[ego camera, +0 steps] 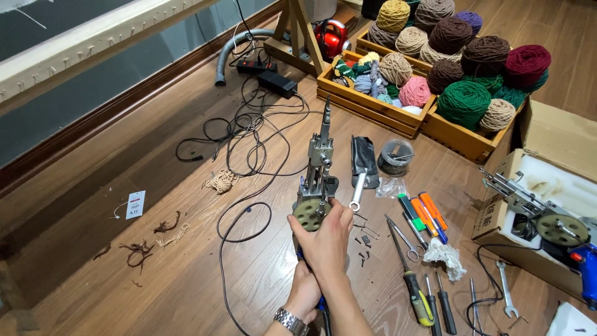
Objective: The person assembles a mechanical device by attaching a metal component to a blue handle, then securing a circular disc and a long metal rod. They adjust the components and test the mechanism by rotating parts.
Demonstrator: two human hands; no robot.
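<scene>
I hold a metal tufting gun (319, 168) upright over the wooden floor, its needle pointing away from me. My right hand (328, 241) wraps the gun's body just below the round gear (309, 214). My left hand (305, 290), with a wristwatch, grips the blue handle underneath, which is mostly hidden. A combination wrench (357, 193) lies on the floor right beside the gun.
Screwdrivers (415, 292), scissors (403, 239), markers (423, 214), small screws and another wrench (505, 289) lie to the right. A cardboard box (497, 218) holds a second tufting gun (550, 227). Wooden crates (367, 106) of yarn balls stand behind. Black cables (249, 186) loop on the left.
</scene>
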